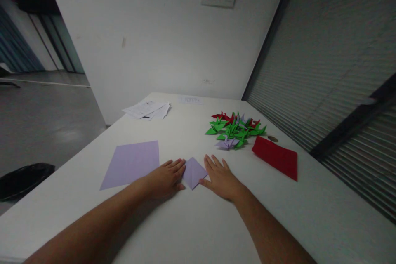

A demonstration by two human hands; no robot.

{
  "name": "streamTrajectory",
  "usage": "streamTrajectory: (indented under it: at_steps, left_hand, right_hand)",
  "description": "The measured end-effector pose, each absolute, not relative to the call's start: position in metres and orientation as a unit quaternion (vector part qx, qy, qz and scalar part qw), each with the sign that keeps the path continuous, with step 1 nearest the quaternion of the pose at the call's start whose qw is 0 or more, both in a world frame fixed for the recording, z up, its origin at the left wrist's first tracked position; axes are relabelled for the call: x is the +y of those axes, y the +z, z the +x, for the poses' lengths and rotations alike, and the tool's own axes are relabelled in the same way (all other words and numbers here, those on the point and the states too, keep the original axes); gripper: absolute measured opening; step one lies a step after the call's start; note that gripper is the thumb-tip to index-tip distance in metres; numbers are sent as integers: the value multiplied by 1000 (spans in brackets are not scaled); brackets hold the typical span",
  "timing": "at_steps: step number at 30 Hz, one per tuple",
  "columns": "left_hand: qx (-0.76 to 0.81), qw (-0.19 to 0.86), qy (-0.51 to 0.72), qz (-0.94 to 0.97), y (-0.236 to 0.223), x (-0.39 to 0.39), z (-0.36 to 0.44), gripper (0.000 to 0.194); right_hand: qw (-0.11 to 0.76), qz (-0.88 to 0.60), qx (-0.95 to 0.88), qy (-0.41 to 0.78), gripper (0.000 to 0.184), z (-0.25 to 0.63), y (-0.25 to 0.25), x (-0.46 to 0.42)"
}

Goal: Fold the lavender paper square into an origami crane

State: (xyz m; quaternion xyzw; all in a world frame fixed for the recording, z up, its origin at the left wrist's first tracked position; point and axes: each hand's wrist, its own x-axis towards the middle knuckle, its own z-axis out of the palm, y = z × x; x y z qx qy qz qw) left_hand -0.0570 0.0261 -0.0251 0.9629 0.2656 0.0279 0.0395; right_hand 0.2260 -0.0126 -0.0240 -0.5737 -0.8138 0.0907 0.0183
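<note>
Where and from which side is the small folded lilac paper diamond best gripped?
Probably pinch the small folded lilac paper diamond by its near corner, coming from the person's side: this tip points that way and lies uncovered, while the left hand and right hand flank the side corners. Lying flat, it may need a fingertip under the edge.

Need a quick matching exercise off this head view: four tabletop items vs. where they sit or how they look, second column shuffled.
Column one:
1. Small folded lilac paper diamond
2. Large lilac paper sheet
3. Red four-sided flat piece
4. Pile of folded paper cranes

Column two:
A. Spread flat at the left of the white table
B. Heaped, mostly green with some red and lilac
C. At the right, nearest the grey slatted blinds
D. Between the left hand and right hand

Pairs: 1-D, 2-A, 3-C, 4-B
</note>
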Motion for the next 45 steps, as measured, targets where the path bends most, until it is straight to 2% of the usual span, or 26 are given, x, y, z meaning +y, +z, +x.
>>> streamTrajectory:
  at_steps: [3, 6, 11, 14, 23, 27, 31, 35, 45]
  left_hand:
    - [267, 55, 41, 961, -18, 32, -59, 65]
    - [265, 77, 73, 958, -12, 35, -59, 68]
    - [256, 111, 127, 952, -13, 38, -57, 56]
    - [273, 116, 141, 944, -17, 39, -57, 52]
    - [316, 128, 144, 929, -17, 37, -56, 51]
    - [288, 134, 148, 937, -14, 37, -55, 45]
    - [247, 129, 170, 945, -18, 39, -56, 36]
    - [276, 114, 168, 940, -25, 40, -58, 33]
    - [295, 98, 132, 941, -18, 35, -59, 43]
  right_hand:
    - [53, -547, -828, 114, 98, 229, -23, -11]
    - [121, -497, -847, 144, 100, 230, -21, -9]
    - [203, -465, -845, 169, 83, 227, -19, -7]
    - [206, -472, -838, 181, 76, 226, -16, -9]
    - [219, -483, -825, 196, 72, 225, -14, -12]
    - [226, -478, -826, 194, 69, 225, -15, -12]
    - [232, -462, -835, 189, 57, 228, -15, -10]
    - [230, -458, -841, 173, 46, 230, -17, -7]
    - [232, -438, -853, 163, 40, 235, -19, -6]
